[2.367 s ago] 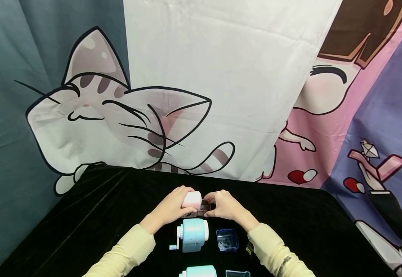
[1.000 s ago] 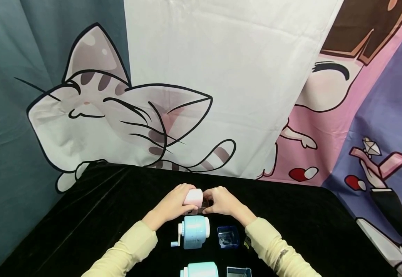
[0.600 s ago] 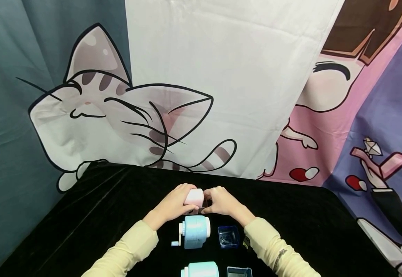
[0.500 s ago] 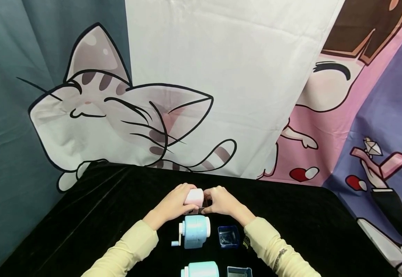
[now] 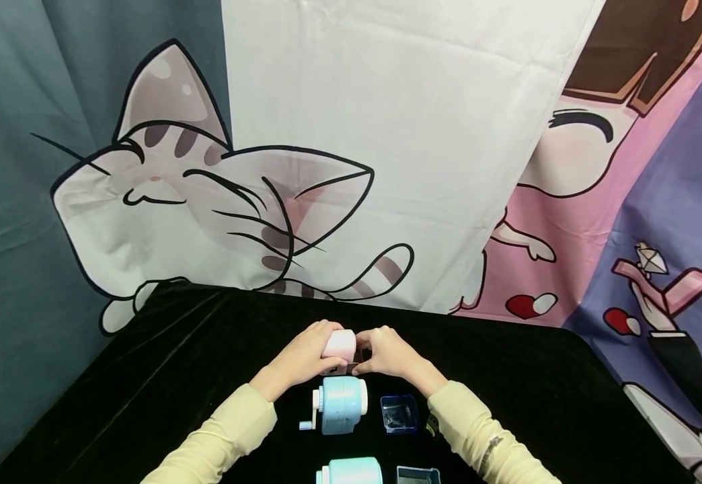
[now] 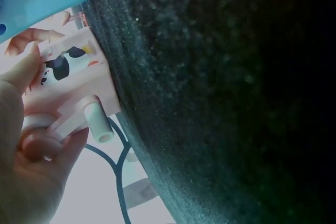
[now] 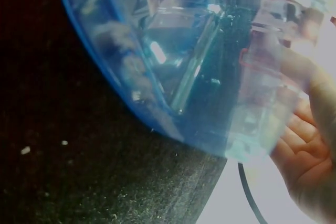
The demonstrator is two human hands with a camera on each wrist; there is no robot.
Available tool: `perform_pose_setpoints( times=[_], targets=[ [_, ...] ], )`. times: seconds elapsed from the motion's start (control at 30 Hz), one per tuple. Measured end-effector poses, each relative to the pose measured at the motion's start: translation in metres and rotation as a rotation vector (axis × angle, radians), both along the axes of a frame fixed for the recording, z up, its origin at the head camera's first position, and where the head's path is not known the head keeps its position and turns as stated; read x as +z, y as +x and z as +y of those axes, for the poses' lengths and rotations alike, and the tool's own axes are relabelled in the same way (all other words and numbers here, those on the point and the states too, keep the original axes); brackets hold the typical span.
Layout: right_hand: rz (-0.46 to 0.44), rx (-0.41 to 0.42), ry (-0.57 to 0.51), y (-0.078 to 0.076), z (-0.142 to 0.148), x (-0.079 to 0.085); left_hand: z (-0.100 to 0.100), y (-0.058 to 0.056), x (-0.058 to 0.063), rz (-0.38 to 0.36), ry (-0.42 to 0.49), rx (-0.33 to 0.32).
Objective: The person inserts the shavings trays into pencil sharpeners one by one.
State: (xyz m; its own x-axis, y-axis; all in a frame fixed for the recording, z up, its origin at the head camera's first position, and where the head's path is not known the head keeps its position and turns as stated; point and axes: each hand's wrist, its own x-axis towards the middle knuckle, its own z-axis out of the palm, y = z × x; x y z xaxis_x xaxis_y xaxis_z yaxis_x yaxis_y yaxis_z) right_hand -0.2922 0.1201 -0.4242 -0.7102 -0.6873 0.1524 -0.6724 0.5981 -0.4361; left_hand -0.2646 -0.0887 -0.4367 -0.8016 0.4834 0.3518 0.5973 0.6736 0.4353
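A pink hand-crank pencil sharpener (image 5: 340, 345) stands at the middle of the black cloth, and my left hand (image 5: 302, 355) grips it from the left. In the left wrist view, the sharpener (image 6: 73, 72) shows a printed cartoon on its base and a crank with a pale knob (image 6: 98, 121); my thumb lies over the base. My right hand (image 5: 390, 353) pinches the sharpener's clear pinkish drawer (image 5: 358, 356) between thumb and fingers, right at the sharpener's right side. In the right wrist view this drawer (image 7: 262, 72) is partly seen through a nearer blue tray (image 7: 184, 124).
Just nearer stands a blue crank sharpener (image 5: 340, 405), with a clear blue drawer (image 5: 399, 414) to its right. A mint sharpener (image 5: 351, 470) and another drawer (image 5: 417, 475) are cut off at the bottom edge. Behind the black cloth (image 5: 206, 349) hangs a printed curtain (image 5: 423, 134).
Over the earlier frames, my right hand moved left with the drawer, narrowing the visible part beside the pink sharpener. During the last half second both hands stay nearly still; the view shifts slightly.
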Motion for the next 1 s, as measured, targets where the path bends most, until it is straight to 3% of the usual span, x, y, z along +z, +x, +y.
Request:
perform_pose_setpoints(
  times=[1.0],
  targets=[
    [-0.028, -0.025, 0.022, -0.0021, 0.0005, -0.0003, -0.0019, 0.003, -0.0015, -0.021, 0.013, 0.004]
  ],
)
